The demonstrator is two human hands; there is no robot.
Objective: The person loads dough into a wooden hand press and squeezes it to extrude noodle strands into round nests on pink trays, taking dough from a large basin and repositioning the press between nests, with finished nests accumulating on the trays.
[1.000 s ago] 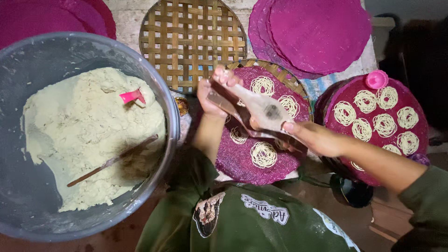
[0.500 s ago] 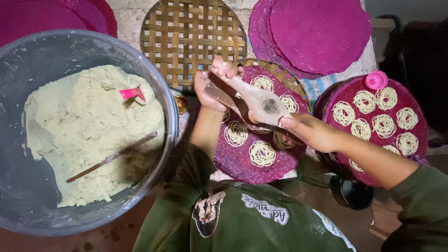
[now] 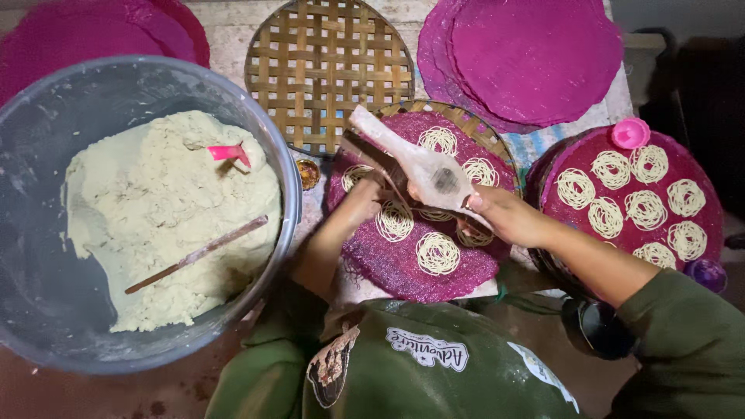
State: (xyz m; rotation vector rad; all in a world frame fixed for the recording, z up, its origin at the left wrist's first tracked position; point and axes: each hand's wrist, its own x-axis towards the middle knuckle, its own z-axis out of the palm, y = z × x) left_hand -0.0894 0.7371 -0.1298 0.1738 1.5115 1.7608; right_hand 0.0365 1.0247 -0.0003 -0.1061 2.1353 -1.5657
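Note:
A wooden noodle press is gripped by both hands above a magenta round mat lying on a woven bamboo tray. My right hand holds the press's near handle. My left hand grips it from underneath at the left, partly hidden by the press. Several pale noodle coils lie on the mat under the press. A large grey tub at left holds pale dough, a wooden stick and a pink scoop.
At right, a second magenta mat carries several noodle coils and a pink cap. An open-weave bamboo tray lies at the back, with stacked bare magenta mats to its right and more at the back left.
The press has swung so its long end points up-left. My left hand has slid down under it toward the mat's left side. More coils lie on the mat.

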